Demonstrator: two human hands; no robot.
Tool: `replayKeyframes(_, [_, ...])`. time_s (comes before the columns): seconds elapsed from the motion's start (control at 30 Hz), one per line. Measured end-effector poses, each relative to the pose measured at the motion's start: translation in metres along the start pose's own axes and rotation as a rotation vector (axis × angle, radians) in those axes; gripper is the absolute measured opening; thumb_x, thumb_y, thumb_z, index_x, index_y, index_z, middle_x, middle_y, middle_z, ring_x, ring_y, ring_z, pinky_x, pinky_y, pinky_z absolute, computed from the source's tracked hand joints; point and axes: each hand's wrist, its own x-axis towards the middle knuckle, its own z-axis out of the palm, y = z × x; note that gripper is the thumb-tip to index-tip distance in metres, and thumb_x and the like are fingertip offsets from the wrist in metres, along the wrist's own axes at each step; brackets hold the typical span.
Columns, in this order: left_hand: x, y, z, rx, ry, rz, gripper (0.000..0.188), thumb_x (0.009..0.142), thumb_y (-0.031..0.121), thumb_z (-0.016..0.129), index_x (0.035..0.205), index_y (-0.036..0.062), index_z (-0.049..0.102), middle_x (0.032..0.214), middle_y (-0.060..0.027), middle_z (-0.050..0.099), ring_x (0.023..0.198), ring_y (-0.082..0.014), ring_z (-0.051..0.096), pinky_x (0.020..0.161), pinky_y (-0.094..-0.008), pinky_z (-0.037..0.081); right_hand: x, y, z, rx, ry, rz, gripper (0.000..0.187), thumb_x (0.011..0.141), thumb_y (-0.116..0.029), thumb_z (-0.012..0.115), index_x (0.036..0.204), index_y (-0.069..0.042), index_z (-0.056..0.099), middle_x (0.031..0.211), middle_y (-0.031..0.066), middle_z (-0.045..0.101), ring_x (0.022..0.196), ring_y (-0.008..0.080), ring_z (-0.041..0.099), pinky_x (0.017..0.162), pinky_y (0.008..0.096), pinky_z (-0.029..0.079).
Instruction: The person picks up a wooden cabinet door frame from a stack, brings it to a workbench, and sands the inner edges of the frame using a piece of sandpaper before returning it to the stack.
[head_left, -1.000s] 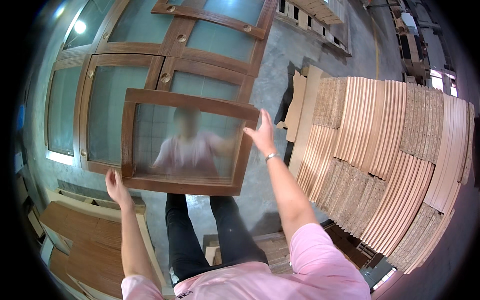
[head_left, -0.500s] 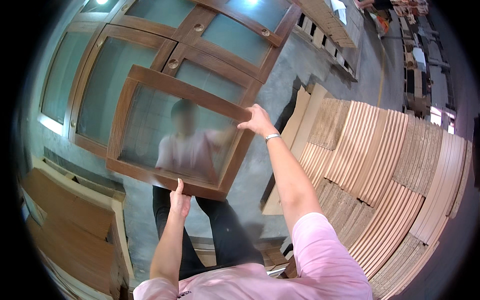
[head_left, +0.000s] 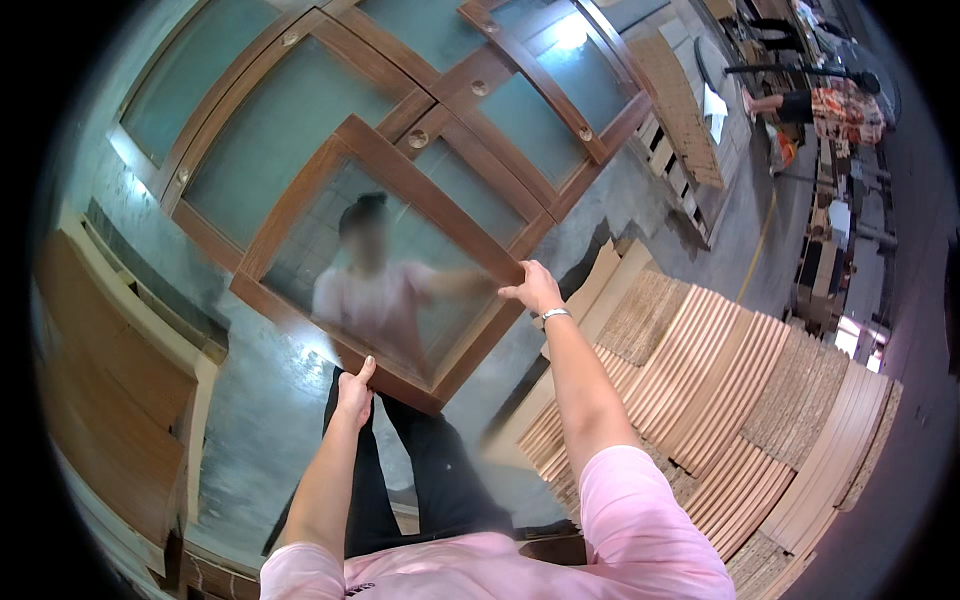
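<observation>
A glass cabinet door with a brown wooden frame [head_left: 385, 280] is held tilted in front of me, its pane mirroring my pink shirt. My left hand [head_left: 355, 392] grips the near edge of its frame, thumb on top and fingers hidden underneath. At the right corner my right hand [head_left: 535, 288] is closed over the frame, with a metal band on that wrist. Just beyond the held door lie several similar glass doors [head_left: 290, 125] with small round metal pulls, spread side by side on the floor.
A large stack of wooden strips and boards [head_left: 700, 390] stands at my right. Brown panels [head_left: 120, 380] are piled at the left. A wooden pallet [head_left: 672, 175] carries cardboard farther off. Another person [head_left: 845, 112] is at the far right, beside shelving.
My view has turned, so the doors and the board stack sit differently in the picture. Both hands keep their hold on the door, whose angle in view has shifted slightly. The other person shows more fully.
</observation>
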Motion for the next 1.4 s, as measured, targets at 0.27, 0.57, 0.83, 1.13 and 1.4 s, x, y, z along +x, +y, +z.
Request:
replayKeyframes(0.27, [-0.003, 0.003, 0.008, 0.09, 0.078, 0.021, 0.06, 0.085, 0.031, 0.068, 0.124, -0.0092, 0.047, 0.125, -0.0157, 0.053, 0.12, -0.0255, 0.046, 0.103, -0.0412, 0.03, 0.006, -0.018, -0.007, -0.056, -0.009, -0.106, 0.07, 0.058, -0.013, 0.084, 0.12, 0.0, 0.054, 0.12, 0.0181, 0.057, 0.114, 0.0328, 0.052, 0.097, 0.0379, 0.042])
replayKeyframes(0.57, [0.009, -0.019, 0.0, 0.083, 0.199, 0.214, 0.056, 0.081, 0.027, 0.07, 0.12, -0.0091, 0.053, 0.115, -0.0162, 0.061, 0.103, -0.0236, 0.059, 0.089, -0.0341, 0.043, 0.039, -0.015, 0.007, -0.173, -0.126, -0.3, 0.06, 0.053, -0.003, 0.082, 0.108, 0.002, 0.059, 0.098, 0.0161, 0.066, 0.093, 0.0276, 0.063, 0.084, 0.0347, 0.049])
replayKeyframes(0.83, [-0.003, -0.02, 0.01, -0.034, 0.355, 0.213, 0.059, 0.068, 0.029, 0.08, 0.104, -0.0126, 0.057, 0.106, -0.0251, 0.062, 0.1, -0.0319, 0.061, 0.085, -0.0371, 0.046, 0.047, -0.042, 0.008, 0.393, -0.355, -0.073, 0.037, 0.063, 0.01, 0.068, 0.098, 0.002, 0.06, 0.092, 0.0092, 0.066, 0.08, 0.0186, 0.062, 0.077, 0.0315, 0.049])
replayKeyframes(1.13, [-0.022, -0.021, 0.007, 0.25, 0.448, 0.193, 0.067, 0.074, 0.042, 0.073, 0.108, -0.0126, 0.054, 0.11, -0.0304, 0.059, 0.105, -0.0383, 0.058, 0.089, -0.0408, 0.046, 0.032, -0.065, 0.006, 0.22, -0.353, -0.097, 0.029, 0.069, 0.0, 0.074, 0.095, 0.002, 0.062, 0.087, 0.0048, 0.063, 0.078, 0.0161, 0.059, 0.074, 0.03, 0.047])
replayKeyframes(1.4, [-0.012, -0.01, -0.011, 0.287, 0.597, 0.539, 0.074, 0.079, 0.04, 0.068, 0.128, -0.0055, 0.038, 0.113, -0.0301, 0.057, 0.106, -0.0433, 0.055, 0.091, -0.0455, 0.044, 0.052, -0.129, 0.01, 0.328, -0.285, -0.383, 0.038, 0.074, -0.007, 0.072, 0.108, 0.003, 0.058, 0.098, 0.0064, 0.064, 0.087, 0.0148, 0.06, 0.079, 0.0281, 0.047])
